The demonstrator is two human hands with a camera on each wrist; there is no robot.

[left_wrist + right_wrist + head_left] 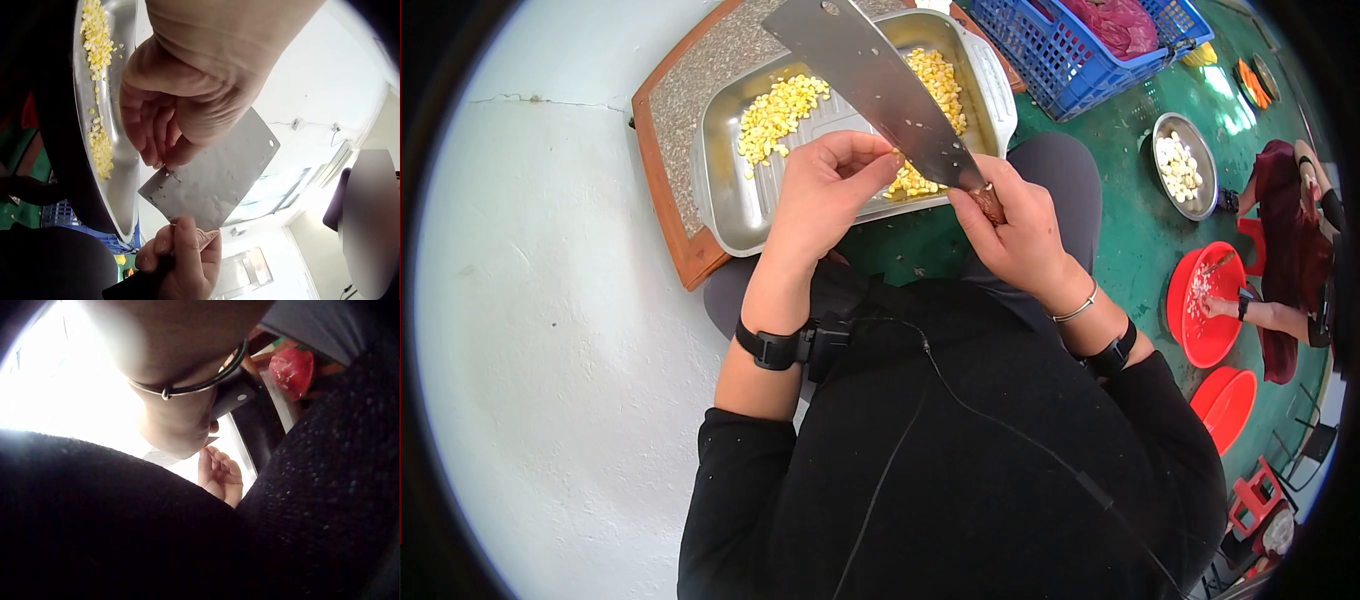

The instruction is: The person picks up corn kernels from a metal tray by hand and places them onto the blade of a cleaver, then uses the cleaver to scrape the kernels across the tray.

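Observation:
My right hand [1025,225] grips the brown handle [988,204] of a wide cleaver [890,90], its blade slanting up over a metal tray [720,215]. Small wet bits cling to the blade. With thumb and index finger together, my left hand [825,190] pinches at the edge of the blade, its other fingers curled. The left wrist view shows those fingertips [164,164] right at the blade's edge, beside a few stuck bits. Yellow corn kernels [780,115] lie in the tray in separate heaps, one partly hidden behind the blade.
The tray stands on a wood-edged stone-top table [675,120] beside a white wall [550,300]. A blue basket [1065,75] holds a pink bag. On the green floor, a metal bowl [1203,205] holds white pieces. Another person's hand [1220,307] reaches into a red basin [1200,345].

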